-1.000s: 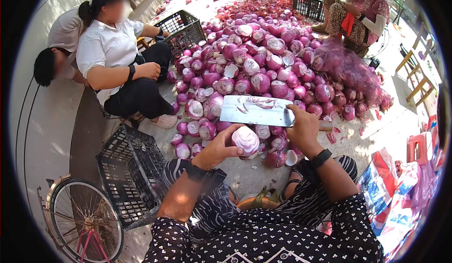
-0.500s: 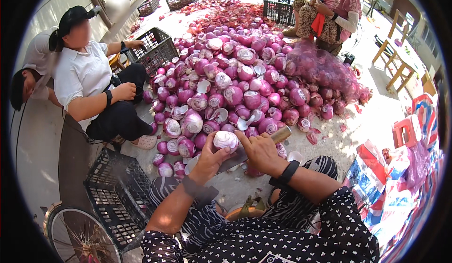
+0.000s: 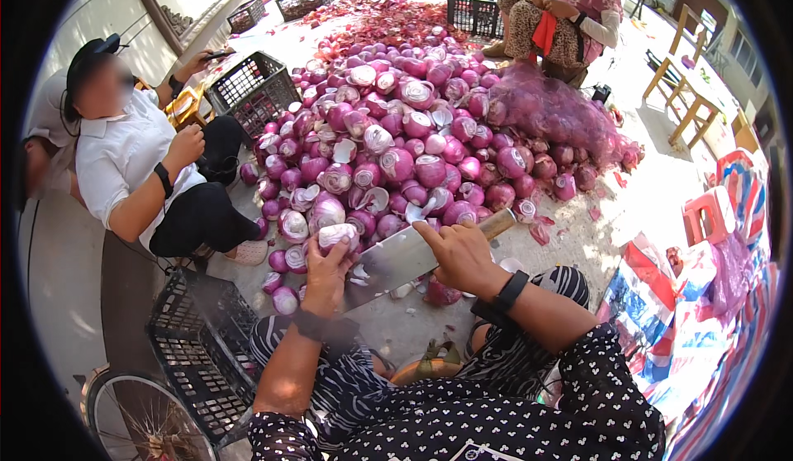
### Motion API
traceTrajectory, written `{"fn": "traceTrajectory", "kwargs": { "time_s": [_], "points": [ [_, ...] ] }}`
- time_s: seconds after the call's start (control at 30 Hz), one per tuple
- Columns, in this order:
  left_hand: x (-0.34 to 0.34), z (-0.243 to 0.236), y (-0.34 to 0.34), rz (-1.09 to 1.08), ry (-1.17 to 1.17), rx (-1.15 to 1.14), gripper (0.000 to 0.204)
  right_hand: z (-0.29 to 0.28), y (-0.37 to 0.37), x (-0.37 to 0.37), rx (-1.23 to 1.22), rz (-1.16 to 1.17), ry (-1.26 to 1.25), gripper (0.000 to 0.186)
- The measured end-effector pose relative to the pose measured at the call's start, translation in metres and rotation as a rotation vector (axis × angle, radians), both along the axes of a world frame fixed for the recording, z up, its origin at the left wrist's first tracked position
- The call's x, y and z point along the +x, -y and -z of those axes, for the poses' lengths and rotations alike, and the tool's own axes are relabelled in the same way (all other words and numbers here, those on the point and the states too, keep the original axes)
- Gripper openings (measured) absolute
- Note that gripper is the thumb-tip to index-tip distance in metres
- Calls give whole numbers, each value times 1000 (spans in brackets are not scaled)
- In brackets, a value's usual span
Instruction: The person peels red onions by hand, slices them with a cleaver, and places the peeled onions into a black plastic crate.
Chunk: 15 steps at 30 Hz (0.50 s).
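Note:
A pale, peeled onion (image 3: 338, 235) is in the grip of my left hand (image 3: 328, 269), its fingers curled round the lower side. My right hand (image 3: 468, 256) grips a cleaver (image 3: 395, 264) where its broad metal blade meets the wooden handle (image 3: 498, 224). The blade's flat face shows, slanting down toward my left wrist, with white onion scraps stuck on it. Blade and onion are close together; I cannot tell whether they touch. Right in front of both hands lies a big heap of purple onions (image 3: 396, 163), some partly peeled, with loose skins among them.
A black crate (image 3: 202, 354) stands at my left beside a bicycle wheel (image 3: 149, 420). Another black crate (image 3: 252, 89) is near a person in white (image 3: 136, 155). Someone sits at the far right by a net-covered pile (image 3: 549, 114). Striped bags (image 3: 661, 320) and a red stool (image 3: 709, 217) lie right.
My left hand has moved left with the onion, away from my right hand. The cleaver has turned so its broad face shows. The person in white has raised both hands, one holding a dark object.

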<state>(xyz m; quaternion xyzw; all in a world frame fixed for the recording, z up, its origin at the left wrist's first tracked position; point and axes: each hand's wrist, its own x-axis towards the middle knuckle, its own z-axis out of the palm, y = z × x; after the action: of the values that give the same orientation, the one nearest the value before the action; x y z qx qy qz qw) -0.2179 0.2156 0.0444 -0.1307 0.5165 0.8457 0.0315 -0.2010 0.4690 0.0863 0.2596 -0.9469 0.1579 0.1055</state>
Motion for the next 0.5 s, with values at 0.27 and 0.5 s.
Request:
{"fn": "traceTrajectory", "kwargs": {
  "time_s": [0.27,0.5],
  "points": [
    [9,-23,1,92,-146,138,44,-4,-5,-4,-12,66,48,61],
    [15,-26,-17,295,-54,24,44,-5,-3,-1,57,18,62,59]
  ]
}}
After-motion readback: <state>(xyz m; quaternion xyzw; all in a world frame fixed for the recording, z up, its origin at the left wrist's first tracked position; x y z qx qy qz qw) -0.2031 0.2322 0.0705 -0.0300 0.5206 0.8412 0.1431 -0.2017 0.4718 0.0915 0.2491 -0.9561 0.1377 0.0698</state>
